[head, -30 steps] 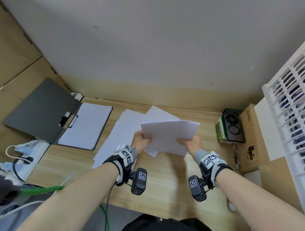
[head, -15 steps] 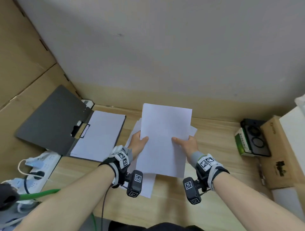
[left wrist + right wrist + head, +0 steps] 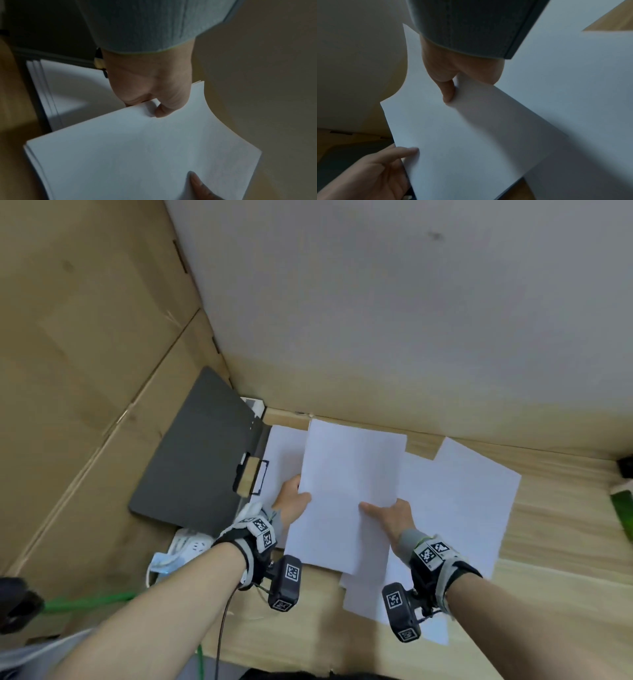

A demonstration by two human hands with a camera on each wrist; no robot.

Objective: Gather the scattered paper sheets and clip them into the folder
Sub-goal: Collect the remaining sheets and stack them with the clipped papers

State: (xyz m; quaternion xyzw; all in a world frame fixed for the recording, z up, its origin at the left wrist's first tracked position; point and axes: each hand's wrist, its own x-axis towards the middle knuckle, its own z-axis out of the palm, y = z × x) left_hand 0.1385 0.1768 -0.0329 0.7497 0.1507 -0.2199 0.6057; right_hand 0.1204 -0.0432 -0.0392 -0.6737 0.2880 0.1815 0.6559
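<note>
I hold a small stack of white sheets (image 3: 346,494) (image 3: 145,152) (image 3: 465,135) in the air with both hands, over the right half of the open grey folder (image 3: 198,470). My left hand (image 3: 291,503) (image 3: 150,104) pinches the stack's left edge, thumb on top. At the right edge my right hand (image 3: 387,515) (image 3: 452,86) pinches it the same way. Sheets (image 3: 282,460) lie in the folder beside its black clip (image 3: 251,477). More loose sheets (image 3: 459,501) lie on the wooden desk (image 3: 565,542) to the right.
Cardboard panels (image 3: 85,354) wall the left side and a pale wall (image 3: 411,320) stands behind the desk. A white power strip (image 3: 191,546) with cables lies below the folder. A green cable (image 3: 89,599) runs at the lower left. A green box edge (image 3: 623,508) shows far right.
The stack turned from landscape to portrait in my hands and moved left, from above the loose sheets to over the folder. The head view swung left too.
</note>
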